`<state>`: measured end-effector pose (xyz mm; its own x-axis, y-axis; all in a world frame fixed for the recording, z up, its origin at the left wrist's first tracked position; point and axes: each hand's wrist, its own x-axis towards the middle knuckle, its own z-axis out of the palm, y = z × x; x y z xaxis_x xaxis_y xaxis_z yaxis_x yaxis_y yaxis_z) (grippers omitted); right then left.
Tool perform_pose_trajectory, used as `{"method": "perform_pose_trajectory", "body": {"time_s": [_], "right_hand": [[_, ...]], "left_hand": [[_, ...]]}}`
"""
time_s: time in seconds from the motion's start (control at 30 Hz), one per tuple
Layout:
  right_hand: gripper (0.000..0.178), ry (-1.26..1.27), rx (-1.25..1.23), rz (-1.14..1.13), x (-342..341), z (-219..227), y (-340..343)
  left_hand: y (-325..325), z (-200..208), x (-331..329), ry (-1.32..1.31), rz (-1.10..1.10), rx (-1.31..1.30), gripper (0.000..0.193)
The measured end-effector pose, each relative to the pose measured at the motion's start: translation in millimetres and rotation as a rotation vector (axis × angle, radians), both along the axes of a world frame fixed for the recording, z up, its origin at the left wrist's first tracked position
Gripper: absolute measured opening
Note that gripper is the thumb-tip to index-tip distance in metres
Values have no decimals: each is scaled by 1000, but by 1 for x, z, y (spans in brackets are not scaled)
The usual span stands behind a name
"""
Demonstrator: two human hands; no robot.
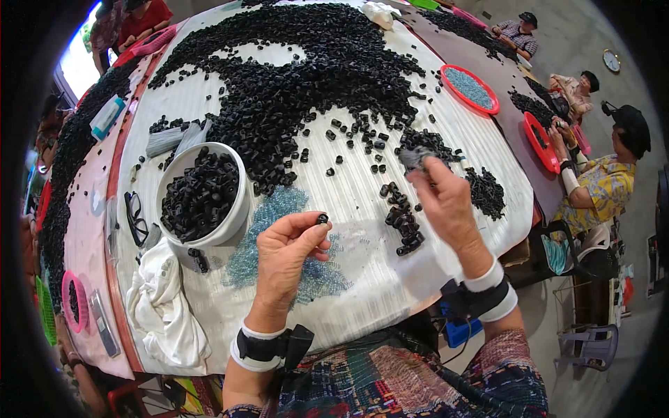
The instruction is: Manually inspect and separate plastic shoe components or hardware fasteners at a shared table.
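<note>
Between thumb and fingertips, my left hand (289, 247) pinches a small round black plastic piece (322, 219) with a hole in it. Below and behind this hand spreads a pile of tiny translucent blue-green pieces (254, 244). My right hand (446, 198) is raised on the right, its fingers curled together and partly blurred. At its fingertips is a grey smeared shape (416, 157), too blurred to name. Left of this hand a short column of black plastic pieces (401, 219) lies on the white-covered table (369, 279). A heap of thin black parts (486, 194) lies right of it.
A large mound of black pieces (300, 83) covers the far table. A white bucket (240, 209) full of them stands left, near glasses (135, 219) and white cloth (164, 306). A red tray (496, 108) of blue pieces sits right. Co-workers (606, 167) sit around the table.
</note>
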<state>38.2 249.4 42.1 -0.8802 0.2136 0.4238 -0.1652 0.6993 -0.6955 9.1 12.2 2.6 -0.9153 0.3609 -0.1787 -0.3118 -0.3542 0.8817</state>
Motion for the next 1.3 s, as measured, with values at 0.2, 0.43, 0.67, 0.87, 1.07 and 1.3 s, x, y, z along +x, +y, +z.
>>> {"method": "perform_pose_trajectory", "body": {"time_s": [0.2,0.43,0.67,0.87,1.07,1.3], "right_hand": [[8,-43,310,69,4,-30,19],[12,17,258,157,-8,-36,3],[8,54,335,85,-54,-37,17],[5,-65,583,45,-72,-55,6],[2,-55,546,-6,-78,-58,5],[7,-37,550,23,-73,-60,-2]], "left_hand": [[4,-3,-2,-7,-31,7,18],[0,-2,-1,-18,-32,-28,19],[0,-7,-2,-15,-41,-31,16],[-1,-7,-1,-13,-52,-42,18],[0,0,0,-33,-63,-49,19],[0,-3,-1,0,-71,-20,19]]}}
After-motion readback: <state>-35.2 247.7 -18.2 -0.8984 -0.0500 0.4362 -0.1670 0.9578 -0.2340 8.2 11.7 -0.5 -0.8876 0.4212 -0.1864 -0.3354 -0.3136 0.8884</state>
